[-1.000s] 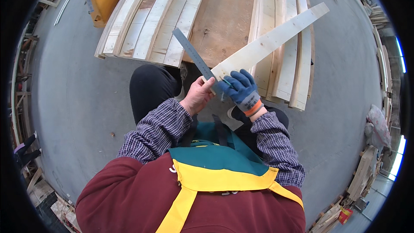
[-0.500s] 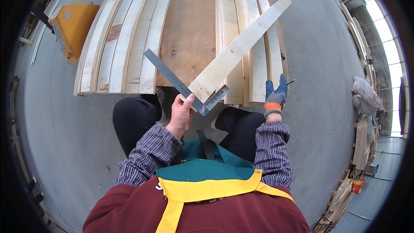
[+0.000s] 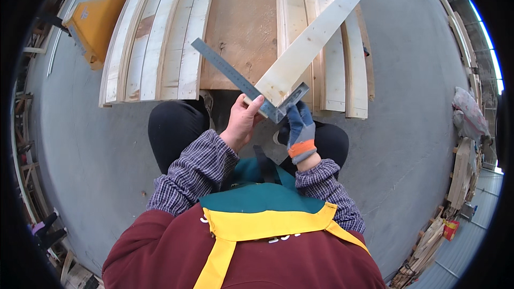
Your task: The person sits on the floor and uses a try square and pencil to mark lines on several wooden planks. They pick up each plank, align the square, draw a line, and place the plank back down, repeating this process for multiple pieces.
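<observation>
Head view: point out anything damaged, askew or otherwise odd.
A reddish-brown patch on the left-hand boards stands out against the paler wood; whether stain or damage, I cannot tell. Also mismatched: the right hand is gloved, while the left hand, holding the metal square, is bare.

We wear a maroon top [image 3: 160, 251], checked sleeves [image 3: 195, 166], green apron [image 3: 262, 198], yellow straps [image 3: 217, 262] and black trousers [image 3: 175, 136]; our right hand [image 3: 300, 126] has a blue-grey glove [image 3: 303, 132] with an orange band [image 3: 302, 149].
</observation>
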`<state>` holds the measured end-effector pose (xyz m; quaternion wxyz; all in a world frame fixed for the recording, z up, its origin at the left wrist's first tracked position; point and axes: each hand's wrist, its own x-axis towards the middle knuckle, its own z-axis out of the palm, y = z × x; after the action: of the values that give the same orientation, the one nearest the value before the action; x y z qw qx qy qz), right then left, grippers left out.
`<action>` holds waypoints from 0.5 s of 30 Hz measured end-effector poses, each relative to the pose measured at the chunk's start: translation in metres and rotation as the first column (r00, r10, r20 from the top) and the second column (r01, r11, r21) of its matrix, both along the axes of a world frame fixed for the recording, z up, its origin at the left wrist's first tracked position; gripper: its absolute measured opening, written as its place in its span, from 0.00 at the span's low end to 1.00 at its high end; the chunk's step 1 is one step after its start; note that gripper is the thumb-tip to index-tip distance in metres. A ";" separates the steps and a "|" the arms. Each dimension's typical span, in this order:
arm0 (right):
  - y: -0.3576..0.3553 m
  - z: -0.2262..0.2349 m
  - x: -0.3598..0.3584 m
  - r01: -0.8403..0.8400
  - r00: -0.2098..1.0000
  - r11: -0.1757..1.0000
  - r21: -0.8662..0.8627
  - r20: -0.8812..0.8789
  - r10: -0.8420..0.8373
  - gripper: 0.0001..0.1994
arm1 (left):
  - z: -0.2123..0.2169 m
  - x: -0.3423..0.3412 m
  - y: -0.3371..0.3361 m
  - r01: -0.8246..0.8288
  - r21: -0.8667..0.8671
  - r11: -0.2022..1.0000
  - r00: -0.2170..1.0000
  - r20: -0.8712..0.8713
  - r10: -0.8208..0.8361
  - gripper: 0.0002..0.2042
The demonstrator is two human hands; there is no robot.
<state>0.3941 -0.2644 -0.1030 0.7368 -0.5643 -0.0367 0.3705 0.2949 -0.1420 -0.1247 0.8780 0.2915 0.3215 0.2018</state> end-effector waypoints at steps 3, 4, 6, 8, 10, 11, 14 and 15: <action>0.004 0.008 -0.013 0.022 0.979 0.993 -0.114 -0.198 -0.045 0.17 | -0.002 -0.003 0.001 0.020 -0.021 1.000 0.999 0.051 -0.019 0.15; 0.008 0.008 -0.015 0.051 0.991 0.997 -0.057 -0.118 -0.058 0.13 | -0.002 -0.005 0.002 0.033 -0.043 0.999 0.996 0.081 -0.029 0.15; 0.013 0.010 -0.014 0.077 0.978 0.994 -0.072 -0.186 -0.089 0.13 | -0.002 -0.015 0.003 0.096 -0.091 0.991 0.992 0.088 -0.088 0.22; 0.016 0.011 -0.013 0.086 0.979 0.993 -0.084 -0.176 -0.100 0.13 | -0.003 -0.022 0.002 0.094 -0.040 0.995 0.979 0.187 -0.085 0.25; 0.017 0.011 -0.015 0.072 0.986 0.994 -0.077 -0.143 -0.082 0.13 | -0.006 -0.026 0.002 0.106 -0.058 0.993 0.969 0.230 -0.090 0.30; 0.017 0.012 -0.016 0.070 0.988 0.994 -0.090 -0.132 -0.081 0.13 | -0.008 -0.027 0.002 0.100 -0.050 0.994 0.975 0.204 -0.088 0.30; 0.019 0.013 -0.018 0.061 0.992 0.994 -0.086 -0.101 -0.070 0.13 | -0.013 -0.025 0.004 0.092 -0.002 0.996 0.987 0.129 -0.091 0.31; 0.019 0.014 -0.018 0.056 0.992 0.994 -0.097 -0.104 -0.066 0.13 | -0.014 -0.024 0.004 0.093 0.004 0.996 0.987 0.131 -0.093 0.31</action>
<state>0.3761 -0.2455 -0.0892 0.7215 -0.5784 0.0378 0.3788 0.2707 -0.1376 -0.1385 0.9061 0.2914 0.2494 0.1788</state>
